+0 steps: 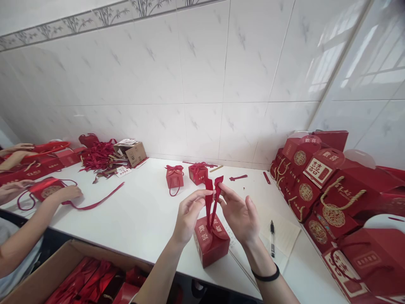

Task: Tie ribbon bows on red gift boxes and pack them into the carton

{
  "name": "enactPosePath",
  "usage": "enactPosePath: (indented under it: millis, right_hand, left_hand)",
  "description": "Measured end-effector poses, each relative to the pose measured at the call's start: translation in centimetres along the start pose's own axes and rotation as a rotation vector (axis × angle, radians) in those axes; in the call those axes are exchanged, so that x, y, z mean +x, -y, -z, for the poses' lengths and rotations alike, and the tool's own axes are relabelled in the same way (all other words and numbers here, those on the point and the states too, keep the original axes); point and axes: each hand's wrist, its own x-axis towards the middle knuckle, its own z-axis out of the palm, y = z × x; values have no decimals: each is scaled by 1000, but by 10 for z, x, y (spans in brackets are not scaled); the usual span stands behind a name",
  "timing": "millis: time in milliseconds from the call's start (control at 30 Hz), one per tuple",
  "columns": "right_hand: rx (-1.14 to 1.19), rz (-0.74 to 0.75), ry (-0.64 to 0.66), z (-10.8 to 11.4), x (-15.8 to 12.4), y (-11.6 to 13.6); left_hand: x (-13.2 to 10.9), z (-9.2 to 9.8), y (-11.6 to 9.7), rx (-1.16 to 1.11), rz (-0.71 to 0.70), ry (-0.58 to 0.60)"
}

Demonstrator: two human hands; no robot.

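A small red gift box [212, 249] with pale Chinese characters stands upright near the table's front edge. Two ends of a red ribbon [209, 204] rise from the middle of its lid. My left hand [189, 213] is closed, pinching the left ribbon end between thumb and fingertips. At the right ribbon end, the fingertips of my right hand [238, 213] hold the strand, while one digit stands apart from it. Both hands are above the box, close together.
Two small bowed boxes [174, 177] stand behind. A pen [272, 238] lies on paper [289, 232] at right, beside stacked red boxes [306, 192]. At left, a co-worker's hand [68, 193] touches a red box. Ribbons [98, 155] lie near a cardboard box [134, 154]; an open carton [60, 270] is below.
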Motion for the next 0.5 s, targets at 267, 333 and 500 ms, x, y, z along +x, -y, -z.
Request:
enactPosePath:
  millis: [267,333,500]
  right_hand:
    - [-43,14,27,1,-3,-3]
    - [-141,35,-3,0,-3,-4]
    - [-373,103,-216,-11,3,-1]
  left_hand:
    - [-4,-9,10,123,-74,-33]
    - [-5,-12,14,170,-126,-45]
    - [-5,-18,18,212,-161,8]
